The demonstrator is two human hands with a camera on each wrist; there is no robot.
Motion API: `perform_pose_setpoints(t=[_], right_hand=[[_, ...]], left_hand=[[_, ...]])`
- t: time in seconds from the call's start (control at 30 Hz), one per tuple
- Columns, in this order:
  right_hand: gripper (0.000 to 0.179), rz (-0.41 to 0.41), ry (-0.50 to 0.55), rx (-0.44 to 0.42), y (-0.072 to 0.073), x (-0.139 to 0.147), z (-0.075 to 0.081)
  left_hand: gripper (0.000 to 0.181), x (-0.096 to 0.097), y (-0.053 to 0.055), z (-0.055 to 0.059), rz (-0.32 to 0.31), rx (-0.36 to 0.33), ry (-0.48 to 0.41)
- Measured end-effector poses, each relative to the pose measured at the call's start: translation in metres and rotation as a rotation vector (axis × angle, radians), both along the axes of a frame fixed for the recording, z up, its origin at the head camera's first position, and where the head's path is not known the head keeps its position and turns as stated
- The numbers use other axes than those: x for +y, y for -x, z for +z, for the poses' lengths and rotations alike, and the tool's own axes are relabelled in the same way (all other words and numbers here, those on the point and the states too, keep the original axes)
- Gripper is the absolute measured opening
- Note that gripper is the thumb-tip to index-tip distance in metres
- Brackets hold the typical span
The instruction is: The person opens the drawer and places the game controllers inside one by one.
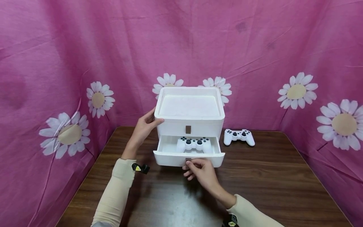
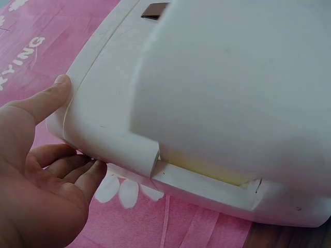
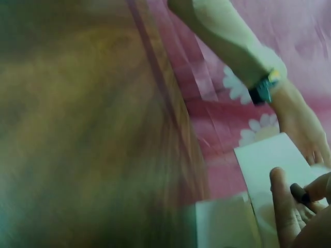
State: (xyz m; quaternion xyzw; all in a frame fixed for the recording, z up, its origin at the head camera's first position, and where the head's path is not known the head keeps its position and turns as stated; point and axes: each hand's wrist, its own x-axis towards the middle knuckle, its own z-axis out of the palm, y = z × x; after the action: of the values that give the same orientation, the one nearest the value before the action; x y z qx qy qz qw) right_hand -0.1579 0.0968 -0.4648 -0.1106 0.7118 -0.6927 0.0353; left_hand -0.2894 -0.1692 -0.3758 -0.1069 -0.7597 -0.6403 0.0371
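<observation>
A white two-drawer box [image 1: 170, 128] stands on the table, its lower drawer [image 1: 170, 160] pulled partly out. Inside that drawer lies a white game controller [image 1: 194, 147] with black sticks and buttons. My left hand [image 1: 140, 130] grips the box's upper left side; in the left wrist view the thumb [image 2: 54, 95] presses the front edge while the other fingers bend against the side. With thumb and fingers, my right hand [image 1: 203, 173] pinches the brown pull tab [image 1: 188, 160] of the lower drawer. The tab [image 3: 299, 192] also shows between those fingers in the right wrist view.
To the right of the box, a second white controller [image 1: 239, 136] lies near the back of the brown wooden table [image 1: 269, 179]. The upper drawer is closed, with its own brown tab [image 1: 188, 129]. A pink cloth [image 1: 127, 47] printed with daisies hangs behind and at both sides.
</observation>
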Motion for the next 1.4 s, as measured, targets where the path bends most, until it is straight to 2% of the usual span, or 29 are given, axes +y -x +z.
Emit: perform_pose_setpoints(t=[0.47, 0.67, 0.83, 0.97, 1.13, 1.3, 1.4], right_hand=[[0.024, -0.055, -0.051, 0.005, 0.066, 0.003, 0.005], [0.024, -0.078, -0.055, -0.018, 0.086, 0.003, 0.004], [0.025, -0.088, -0.069, -0.033, 0.089, 0.004, 0.004], [0.028, -0.102, -0.104, 0.0, 0.085, 0.007, -0.001], [0.019, -0.124, -0.222, 0.014, 0.076, 0.011, -0.017], [0.018, -0.128, -0.355, -0.086, 0.071, 0.013, -0.036], [0.031, -0.077, -0.304, -0.161, 0.074, 0.011, -0.043]], left_hand=[[0.082, 0.0, 0.0, 0.001, 0.001, 0.001, 0.001], [0.082, 0.0, 0.0, 0.001, -0.003, -0.006, 0.003], [0.083, 0.0, 0.0, 0.0, -0.007, -0.015, 0.004], [0.084, 0.0, 0.0, 0.001, -0.014, -0.019, 0.001], [0.084, -0.001, 0.0, 0.001, -0.02, -0.021, 0.0], [0.083, -0.001, 0.0, 0.001, -0.012, -0.018, -0.001], [0.082, -0.002, 0.0, 0.0, -0.007, -0.012, -0.001]])
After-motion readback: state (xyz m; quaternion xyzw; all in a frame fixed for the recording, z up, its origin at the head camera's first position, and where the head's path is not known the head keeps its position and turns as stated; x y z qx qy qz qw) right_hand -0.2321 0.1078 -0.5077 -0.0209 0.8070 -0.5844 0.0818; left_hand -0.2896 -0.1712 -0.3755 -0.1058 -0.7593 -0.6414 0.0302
